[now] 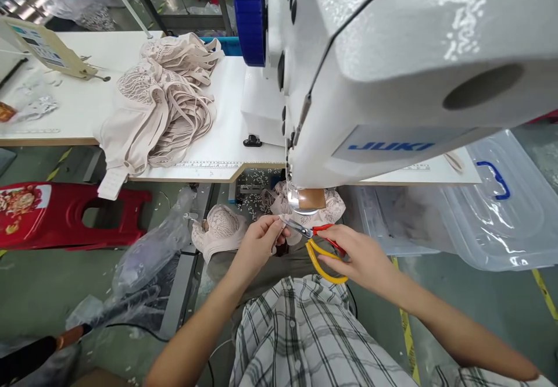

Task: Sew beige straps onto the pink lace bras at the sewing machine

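My left hand (260, 240) pinches a bit of beige lace fabric (325, 205) that hangs below the sewing machine head. My right hand (357, 256) is closed on small scissors (320, 248) with yellow and red handles. The blades point left and meet the fabric right at my left fingertips. Both hands are low, in front of my lap, under the edge of the table. Another beige lace garment (220, 228) lies just left of my left hand.
A white JUKI sewing machine (392, 56) fills the upper right. A pile of beige lace garments (163, 102) lies on the white table (78, 102). A clear plastic bin (488, 212) stands right, a red stool (65, 212) left, and plastic bags (148, 259) lie on the floor.
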